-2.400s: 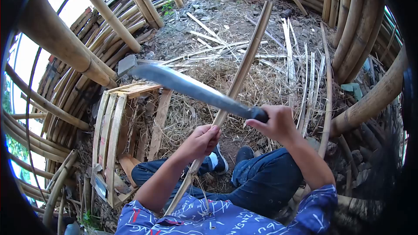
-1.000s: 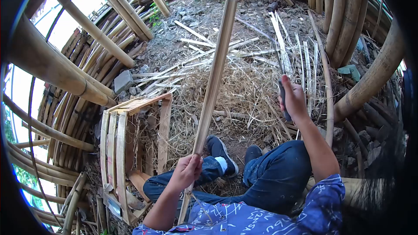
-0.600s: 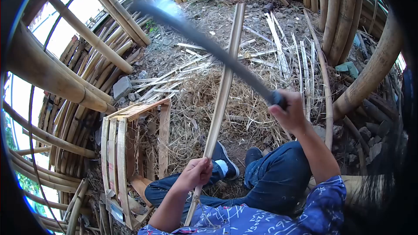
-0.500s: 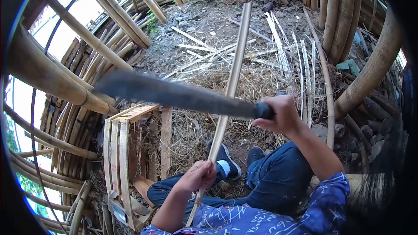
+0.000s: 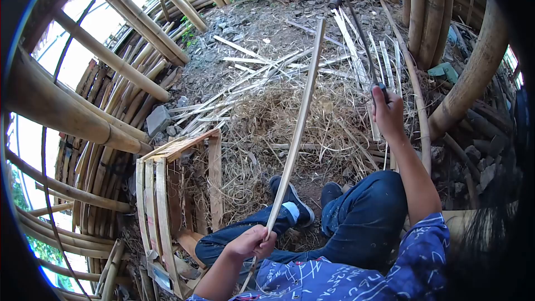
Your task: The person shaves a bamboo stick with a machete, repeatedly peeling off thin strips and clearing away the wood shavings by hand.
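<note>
Near my lap, my left hand is closed around the lower part of a long, split bamboo strip. The strip slants up and away from me, and its lower end runs down along my shirt. My right hand grips the dark handle of a machete, out to the right of the strip. Its blade is seen nearly edge-on, pointing up and forward, apart from the strip. The blade's tip reaches the top of the view.
Several pale bamboo strips and a heap of shavings lie on the ground ahead. A wooden crate stands left of my legs. Thick bamboo poles rise at the right, others at the left. A grey block lies beyond the crate.
The machete has swung from lying leftward across the bamboo strip to pointing up and forward on the right. My right hand has moved up and right. My left hand has shifted slightly downward.
</note>
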